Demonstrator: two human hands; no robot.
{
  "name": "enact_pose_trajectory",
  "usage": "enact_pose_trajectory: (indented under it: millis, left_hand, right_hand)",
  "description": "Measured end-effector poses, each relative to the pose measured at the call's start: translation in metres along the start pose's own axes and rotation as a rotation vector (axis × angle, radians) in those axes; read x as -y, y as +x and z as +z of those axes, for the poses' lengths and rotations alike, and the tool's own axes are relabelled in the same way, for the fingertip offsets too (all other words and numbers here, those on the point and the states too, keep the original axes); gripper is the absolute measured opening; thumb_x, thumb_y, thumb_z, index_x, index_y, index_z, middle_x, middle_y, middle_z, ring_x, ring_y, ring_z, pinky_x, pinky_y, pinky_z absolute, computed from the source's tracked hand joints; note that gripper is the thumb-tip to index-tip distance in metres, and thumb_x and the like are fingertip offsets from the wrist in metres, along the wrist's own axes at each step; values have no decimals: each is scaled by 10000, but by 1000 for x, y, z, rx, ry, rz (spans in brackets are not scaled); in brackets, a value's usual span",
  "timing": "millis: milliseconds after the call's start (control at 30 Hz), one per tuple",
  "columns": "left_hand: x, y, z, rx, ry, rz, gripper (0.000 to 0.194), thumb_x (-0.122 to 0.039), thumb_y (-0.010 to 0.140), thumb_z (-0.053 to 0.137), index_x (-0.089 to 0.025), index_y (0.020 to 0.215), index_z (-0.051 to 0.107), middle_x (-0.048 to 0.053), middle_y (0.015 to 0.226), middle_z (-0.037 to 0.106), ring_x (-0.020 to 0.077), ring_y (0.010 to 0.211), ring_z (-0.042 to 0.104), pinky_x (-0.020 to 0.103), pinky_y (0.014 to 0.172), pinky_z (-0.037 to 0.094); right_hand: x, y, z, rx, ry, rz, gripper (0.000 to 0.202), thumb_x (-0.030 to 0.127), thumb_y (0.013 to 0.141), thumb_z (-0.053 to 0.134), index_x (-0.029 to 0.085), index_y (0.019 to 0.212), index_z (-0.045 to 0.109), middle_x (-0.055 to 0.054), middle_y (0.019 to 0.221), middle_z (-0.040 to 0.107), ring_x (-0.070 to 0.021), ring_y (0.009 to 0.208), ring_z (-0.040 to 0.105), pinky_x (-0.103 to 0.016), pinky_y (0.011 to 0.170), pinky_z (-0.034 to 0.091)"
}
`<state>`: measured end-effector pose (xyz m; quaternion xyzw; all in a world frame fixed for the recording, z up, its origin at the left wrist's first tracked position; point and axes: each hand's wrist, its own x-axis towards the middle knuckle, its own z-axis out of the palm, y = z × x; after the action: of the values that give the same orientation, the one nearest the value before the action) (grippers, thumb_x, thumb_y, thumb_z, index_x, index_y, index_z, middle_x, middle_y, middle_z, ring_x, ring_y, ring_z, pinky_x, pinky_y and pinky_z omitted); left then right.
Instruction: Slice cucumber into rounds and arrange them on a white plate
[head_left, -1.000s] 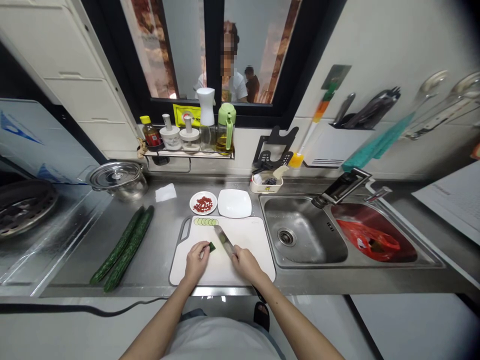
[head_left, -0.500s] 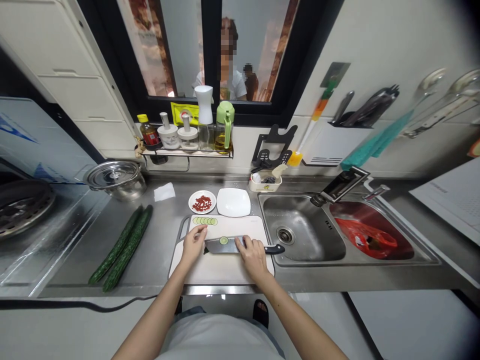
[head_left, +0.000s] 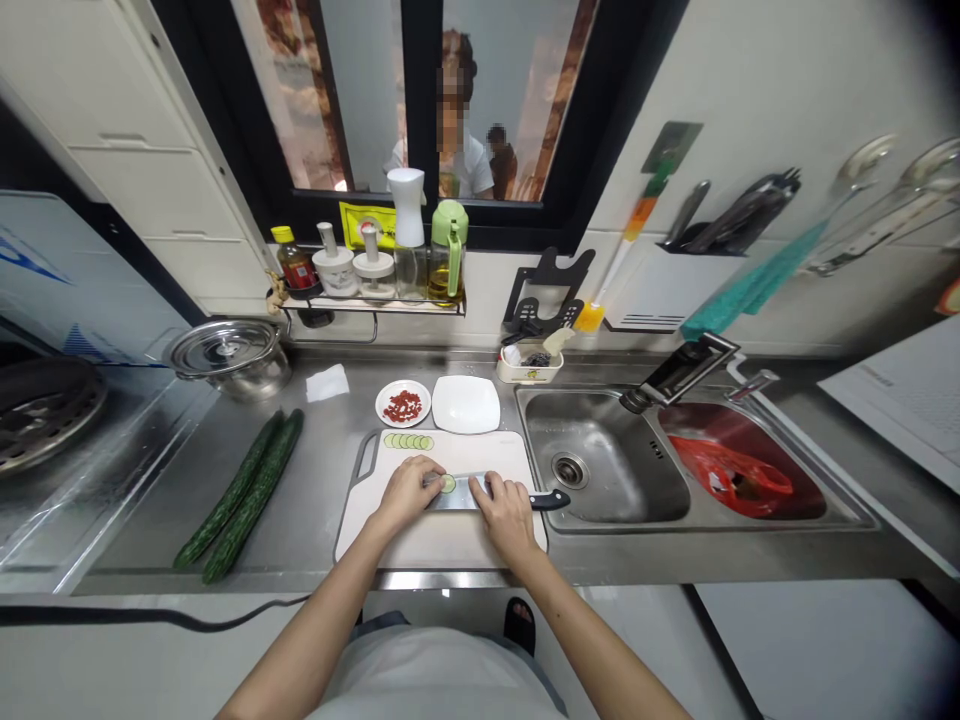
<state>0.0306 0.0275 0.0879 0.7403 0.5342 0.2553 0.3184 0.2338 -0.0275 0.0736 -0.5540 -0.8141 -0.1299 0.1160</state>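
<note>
A kitchen knife (head_left: 459, 495) lies flat over the white cutting board (head_left: 480, 545), its black handle pointing right. My right hand (head_left: 508, 512) grips the blade near the handle, fingers bent over it. On the blade is a round cucumber slice (head_left: 448, 484). My left hand (head_left: 407, 493) reaches over the blade's left end, its closed fingertips at the slice's edge. Along the board's top left, several overlapping cucumber slices (head_left: 409, 441) form a row.
Two whole cucumbers (head_left: 251, 500) lie left of the board. Behind it stand a plate of small red pieces (head_left: 403, 404) and a white plate (head_left: 466, 404). A lidded pot (head_left: 229, 360) is at back left; the sink (head_left: 607, 460) adjoins on the right.
My left hand has moved right, from beyond the knife's tip onto the blade, reaching the slice. My right hand and the knife have stayed in place.
</note>
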Motion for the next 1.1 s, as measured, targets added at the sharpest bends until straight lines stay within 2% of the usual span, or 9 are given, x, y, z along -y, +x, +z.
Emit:
enact_pose_trajectory:
  millis: [167, 300, 433, 567, 767, 933, 1100]
  left_hand:
    - [14, 8, 10, -80, -191, -195, 159, -293, 750, 582, -179, 812, 673, 9, 720, 676, 137, 657, 600, 226, 625, 433]
    - [34, 21, 13, -196, -183, -293, 151, -287, 719, 614, -168, 794, 669, 8, 687, 663, 132, 646, 593, 216, 604, 420]
    - [47, 38, 13, -240, -102, -347, 112, -248, 704, 622, -166, 765, 669, 19, 717, 676, 132, 655, 591, 221, 602, 401]
    - [52, 55, 15, -210, -24, -338, 110, -229, 713, 620, -171, 790, 672, 21, 742, 686, 135, 680, 591, 223, 605, 379]
    - [55, 75, 24, -181, 94, -343, 106, -194, 722, 609, -170, 805, 671, 38, 783, 690, 159, 729, 593, 241, 644, 382]
    - [58, 80, 27, -169, 154, -291, 152, -167, 751, 578, -162, 872, 670, 58, 844, 687, 176, 806, 595, 258, 729, 396]
    - [54, 80, 26, -155, 220, -242, 165, -183, 786, 544, -159, 888, 671, 79, 884, 684, 193, 833, 597, 270, 748, 397]
  right_hand:
    - [-4, -8, 5, 21, -18, 11, 367, 146, 842, 500, 266, 1180, 578, -101, 1075, 562, -189, 789, 429, -335, 747, 278]
    - [-9, -15, 8, 27, -5, 27, 407, 116, 824, 503, 277, 1192, 575, -96, 1072, 563, -190, 804, 436, -330, 754, 281]
    - [-12, -19, 9, 58, 11, 46, 438, 94, 804, 511, 277, 1196, 579, -95, 1063, 562, -186, 802, 445, -324, 744, 285]
    - [-12, -22, 8, 83, 8, 56, 451, 101, 794, 522, 278, 1205, 579, -99, 1076, 555, -188, 817, 452, -326, 749, 291]
    - [-11, -25, 8, 55, 33, 86, 415, 107, 820, 506, 281, 1186, 596, -97, 1066, 560, -181, 824, 464, -319, 757, 290]
    - [-12, -27, 10, 37, 62, 96, 413, 104, 831, 495, 275, 1192, 600, -102, 1062, 562, -186, 843, 471, -315, 759, 294]
    - [-12, -28, 14, 40, 78, 100, 439, 103, 815, 507, 284, 1206, 591, -101, 1065, 556, -187, 853, 474, -315, 765, 301]
